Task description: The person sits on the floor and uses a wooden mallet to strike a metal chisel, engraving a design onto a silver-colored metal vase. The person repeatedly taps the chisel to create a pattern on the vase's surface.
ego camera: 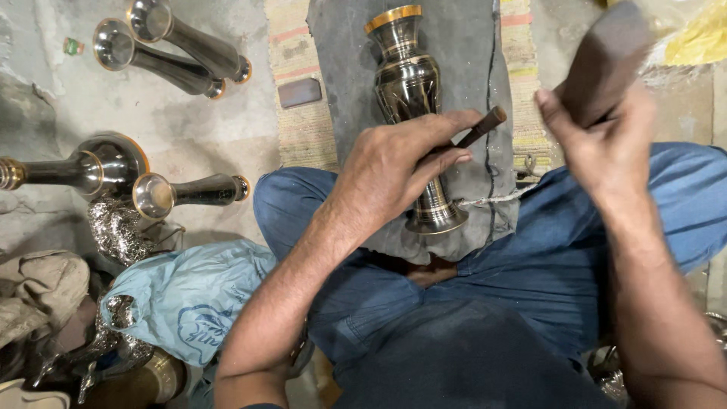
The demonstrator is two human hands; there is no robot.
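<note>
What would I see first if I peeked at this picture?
First you'd spot the shiny dark vase with a gold rim, lying on a grey cloth in the middle. The left hand rests on it and pinches a thin tool, while the right hand lifts a blurry block at the top right. More shiny vases lie on the floor to the left.

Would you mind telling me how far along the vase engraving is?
Gold line patterns already cover the dark brass vase. In hand: the left hand sets a chisel on it; the right hand raises a blurred mallet. Four similar vases lie aside; their finish is unclear.
</note>
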